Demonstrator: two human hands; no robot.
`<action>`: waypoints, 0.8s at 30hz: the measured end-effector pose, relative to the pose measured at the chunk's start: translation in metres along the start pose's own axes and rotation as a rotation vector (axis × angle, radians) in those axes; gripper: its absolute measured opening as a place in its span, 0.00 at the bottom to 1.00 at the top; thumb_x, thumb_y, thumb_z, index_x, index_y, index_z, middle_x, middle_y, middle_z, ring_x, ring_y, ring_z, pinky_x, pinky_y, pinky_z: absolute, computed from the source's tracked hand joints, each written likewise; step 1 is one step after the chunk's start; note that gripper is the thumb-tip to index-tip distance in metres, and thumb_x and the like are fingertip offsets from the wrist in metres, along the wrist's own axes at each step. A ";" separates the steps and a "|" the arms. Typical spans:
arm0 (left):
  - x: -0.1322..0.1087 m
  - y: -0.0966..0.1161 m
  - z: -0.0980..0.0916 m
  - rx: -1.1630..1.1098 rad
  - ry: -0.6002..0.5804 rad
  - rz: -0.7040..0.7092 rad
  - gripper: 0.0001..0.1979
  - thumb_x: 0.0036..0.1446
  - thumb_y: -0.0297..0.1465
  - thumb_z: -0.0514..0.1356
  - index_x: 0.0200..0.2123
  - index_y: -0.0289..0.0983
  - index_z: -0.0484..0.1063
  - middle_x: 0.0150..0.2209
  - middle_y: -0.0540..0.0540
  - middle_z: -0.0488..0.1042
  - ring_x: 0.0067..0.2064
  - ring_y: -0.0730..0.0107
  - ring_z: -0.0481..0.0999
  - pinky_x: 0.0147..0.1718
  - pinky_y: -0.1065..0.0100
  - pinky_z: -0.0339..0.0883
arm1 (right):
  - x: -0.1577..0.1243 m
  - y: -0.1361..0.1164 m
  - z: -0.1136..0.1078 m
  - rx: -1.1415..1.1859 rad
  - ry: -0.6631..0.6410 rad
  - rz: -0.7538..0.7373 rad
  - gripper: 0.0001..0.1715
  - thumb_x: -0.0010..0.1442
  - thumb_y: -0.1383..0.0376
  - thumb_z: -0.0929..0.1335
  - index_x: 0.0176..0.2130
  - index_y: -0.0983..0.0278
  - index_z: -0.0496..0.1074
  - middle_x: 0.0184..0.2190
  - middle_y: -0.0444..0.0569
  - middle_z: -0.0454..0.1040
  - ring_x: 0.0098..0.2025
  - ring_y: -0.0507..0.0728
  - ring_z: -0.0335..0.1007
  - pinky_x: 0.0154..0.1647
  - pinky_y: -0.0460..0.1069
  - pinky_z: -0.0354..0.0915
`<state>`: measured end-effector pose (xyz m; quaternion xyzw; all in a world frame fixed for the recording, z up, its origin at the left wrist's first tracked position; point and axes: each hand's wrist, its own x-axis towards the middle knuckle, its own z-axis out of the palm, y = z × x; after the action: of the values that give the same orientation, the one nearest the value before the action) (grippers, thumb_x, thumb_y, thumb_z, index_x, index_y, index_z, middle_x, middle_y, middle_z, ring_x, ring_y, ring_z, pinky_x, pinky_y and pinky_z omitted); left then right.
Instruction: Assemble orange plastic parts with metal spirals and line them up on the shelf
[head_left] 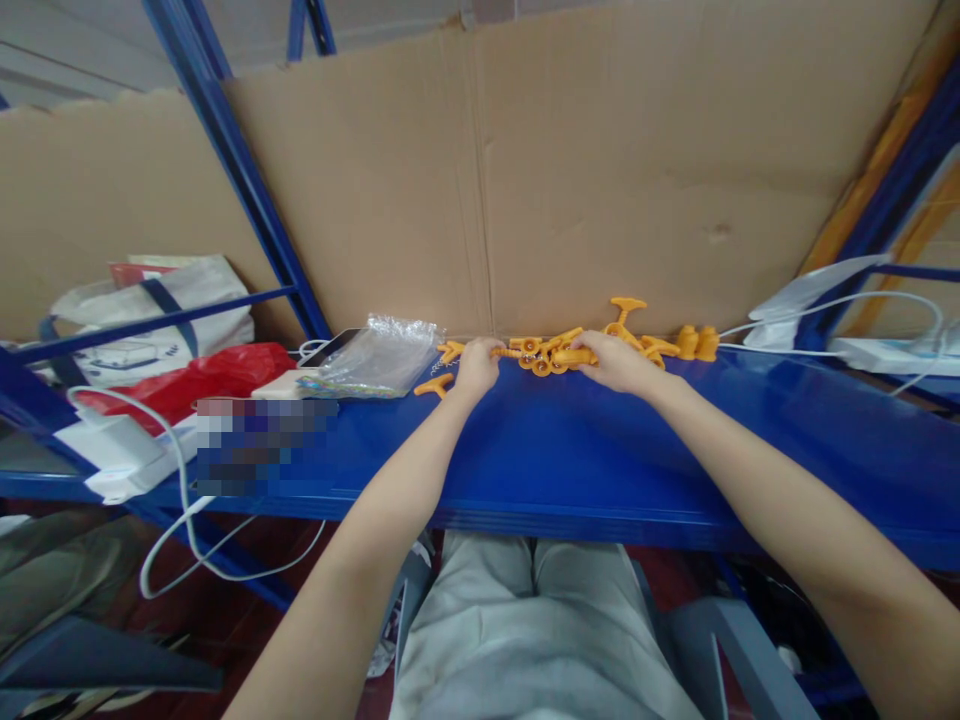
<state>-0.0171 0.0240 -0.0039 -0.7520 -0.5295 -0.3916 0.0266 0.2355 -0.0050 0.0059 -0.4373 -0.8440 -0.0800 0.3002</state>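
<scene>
Both arms reach to the back of the blue shelf. My left hand [478,366] is closed, its fingertips pinching a thin ridged orange plastic rod [508,352]. My right hand [616,362] has its fingers around an orange plastic cylinder [574,357], whose rounded end points left. Between the hands lies a pile of round orange plastic pieces [541,366] with dark centres. An orange T-shaped handle [433,385] lies left of my left hand, near small metal coils. Another T-shaped handle [628,304] stands behind my right hand. The fingertips are partly blurred.
Orange knob-shaped pieces [697,343] stand at the right. To the left lie a clear plastic bag [382,360], a red bag [217,382] and a white power adapter [112,450] with a looping cable. A cardboard sheet [600,170] and blue posts [240,160] bound the blue shelf [585,460].
</scene>
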 end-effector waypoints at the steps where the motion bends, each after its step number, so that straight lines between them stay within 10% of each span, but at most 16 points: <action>1: 0.000 -0.001 0.002 0.005 0.003 0.015 0.17 0.54 0.16 0.57 0.40 0.36 0.81 0.45 0.42 0.81 0.51 0.60 0.78 0.58 0.59 0.68 | 0.000 0.001 0.001 0.005 0.007 -0.010 0.14 0.53 0.72 0.67 0.42 0.65 0.73 0.41 0.54 0.78 0.43 0.61 0.74 0.47 0.54 0.69; 16: 0.005 -0.016 0.018 -0.030 0.071 0.128 0.14 0.52 0.17 0.58 0.37 0.37 0.79 0.41 0.43 0.81 0.46 0.56 0.80 0.52 0.56 0.72 | -0.002 -0.013 0.003 0.036 0.000 -0.037 0.14 0.56 0.69 0.68 0.44 0.65 0.75 0.44 0.57 0.79 0.45 0.63 0.76 0.49 0.58 0.69; 24: 0.004 -0.014 0.021 -0.144 -0.076 0.390 0.07 0.54 0.21 0.60 0.36 0.35 0.73 0.41 0.42 0.78 0.45 0.61 0.77 0.51 0.57 0.72 | -0.003 -0.013 0.007 0.043 0.029 -0.108 0.14 0.59 0.67 0.67 0.45 0.65 0.76 0.46 0.57 0.78 0.49 0.64 0.75 0.52 0.59 0.69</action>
<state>-0.0161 0.0428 -0.0215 -0.8544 -0.3451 -0.3874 0.0281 0.2235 -0.0124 0.0005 -0.3834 -0.8635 -0.0843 0.3167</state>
